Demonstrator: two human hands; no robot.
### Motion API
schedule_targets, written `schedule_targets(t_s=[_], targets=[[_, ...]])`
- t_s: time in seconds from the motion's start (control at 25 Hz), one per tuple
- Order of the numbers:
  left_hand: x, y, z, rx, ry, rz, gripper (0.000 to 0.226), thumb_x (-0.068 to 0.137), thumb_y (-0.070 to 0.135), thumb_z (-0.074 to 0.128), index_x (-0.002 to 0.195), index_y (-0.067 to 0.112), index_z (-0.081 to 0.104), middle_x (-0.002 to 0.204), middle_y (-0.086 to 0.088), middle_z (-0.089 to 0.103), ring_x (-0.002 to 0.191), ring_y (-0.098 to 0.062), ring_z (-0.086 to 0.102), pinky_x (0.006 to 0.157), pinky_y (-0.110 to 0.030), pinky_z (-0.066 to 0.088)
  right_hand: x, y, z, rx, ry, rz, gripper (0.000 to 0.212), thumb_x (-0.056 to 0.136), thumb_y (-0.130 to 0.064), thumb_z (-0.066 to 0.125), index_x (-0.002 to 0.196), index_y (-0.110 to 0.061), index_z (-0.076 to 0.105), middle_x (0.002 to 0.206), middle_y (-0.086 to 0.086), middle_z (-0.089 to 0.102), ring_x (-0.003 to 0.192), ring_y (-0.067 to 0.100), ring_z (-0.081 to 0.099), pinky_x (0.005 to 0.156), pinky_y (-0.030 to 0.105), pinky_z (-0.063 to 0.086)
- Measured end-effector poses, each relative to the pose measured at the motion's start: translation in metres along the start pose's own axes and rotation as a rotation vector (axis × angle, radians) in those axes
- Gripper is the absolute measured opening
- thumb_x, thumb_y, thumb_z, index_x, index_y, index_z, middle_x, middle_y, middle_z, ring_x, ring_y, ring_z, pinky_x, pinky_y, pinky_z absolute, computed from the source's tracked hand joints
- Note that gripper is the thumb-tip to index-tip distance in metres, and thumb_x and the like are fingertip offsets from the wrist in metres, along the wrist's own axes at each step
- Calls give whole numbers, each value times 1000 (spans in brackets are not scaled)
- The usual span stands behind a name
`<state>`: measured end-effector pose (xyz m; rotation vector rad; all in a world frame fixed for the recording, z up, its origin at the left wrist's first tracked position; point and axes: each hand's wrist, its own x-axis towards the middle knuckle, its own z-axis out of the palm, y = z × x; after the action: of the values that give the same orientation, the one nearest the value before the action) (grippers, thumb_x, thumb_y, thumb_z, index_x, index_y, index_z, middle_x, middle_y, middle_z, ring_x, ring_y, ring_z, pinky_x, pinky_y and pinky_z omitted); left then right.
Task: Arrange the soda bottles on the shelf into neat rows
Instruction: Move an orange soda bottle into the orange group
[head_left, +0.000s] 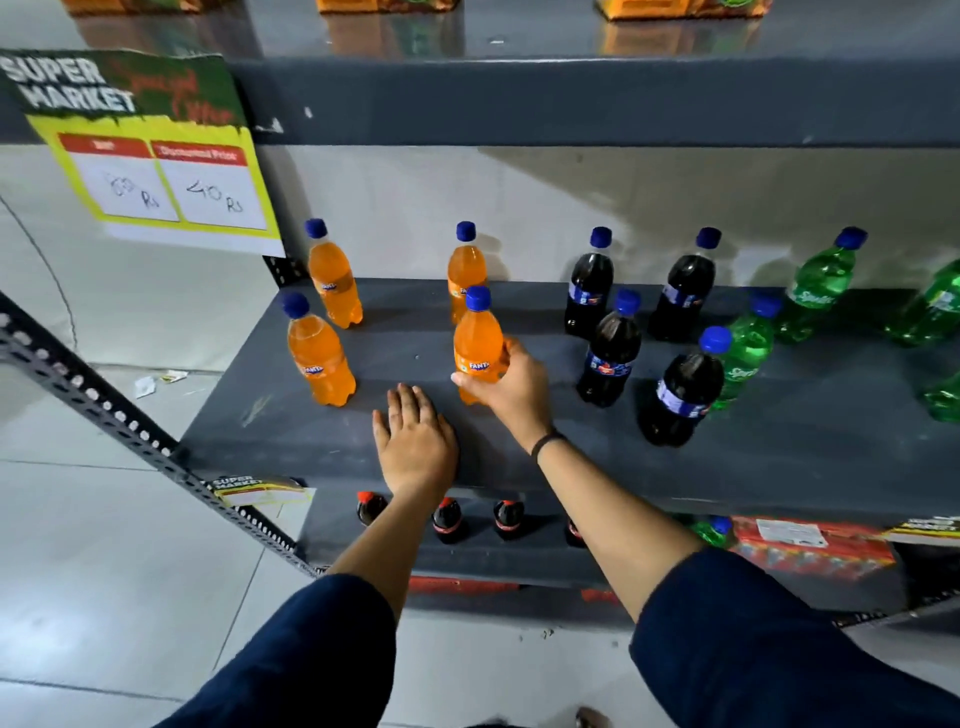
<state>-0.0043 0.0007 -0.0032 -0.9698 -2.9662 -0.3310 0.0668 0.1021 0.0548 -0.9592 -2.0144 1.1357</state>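
Note:
Soda bottles with blue caps stand on the dark grey shelf (779, 457). My right hand (511, 387) grips the lower part of an orange Fanta bottle (475, 343) that stands upright in the front middle. Another orange bottle (466, 265) is right behind it. Two more orange bottles (332, 278) (319, 358) stand at the left. Several dark cola bottles (608, 351) stand to the right of my hand, and green Sprite bottles (818, 291) further right. My left hand (415, 441) lies flat on the shelf near its front edge, fingers apart, holding nothing.
A supermarket price sign (156, 150) hangs at the upper left. A perforated metal upright (130, 431) runs down the left side. On the lower shelf stand small red-capped cola bottles (449, 519) and a red multipack (810, 545). The upper shelf's edge (571, 104) overhangs the bottles.

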Motion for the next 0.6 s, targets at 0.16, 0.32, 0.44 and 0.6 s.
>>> schedule_targets(t_s=[0.16,0.32,0.44,0.6], targets=[[0,-1,1,-14,2,4,56,97,31,20,147,8,12,159,-11,11,147,-24,4,119,-45,4,7,7,23,-12,-17,-14,56,63,-35,83,107,-11,57,103,13,70,94,29,65,75,37,54],[1,-3,2,-25,3,4,56,97,32,19,147,9,12,159,-10,11,147,-23,3,119,-44,3,5,7,29,7,-8,-12,58,65,-35,82,111,-11,55,106,13,69,95,28,65,77,36,53],[0,-3,2,-24,-5,1,56,97,31,21,147,8,12,159,-10,11,147,-23,4,119,-44,3,0,11,23,18,-24,-26,71,65,-37,81,123,-12,49,116,13,66,105,27,63,83,37,53],[0,-4,2,-24,-12,9,55,97,30,21,147,6,13,158,-12,13,147,-24,5,120,-43,5,-21,26,-6,134,6,28,78,69,-33,79,135,-10,41,131,16,56,119,20,54,98,31,45]])
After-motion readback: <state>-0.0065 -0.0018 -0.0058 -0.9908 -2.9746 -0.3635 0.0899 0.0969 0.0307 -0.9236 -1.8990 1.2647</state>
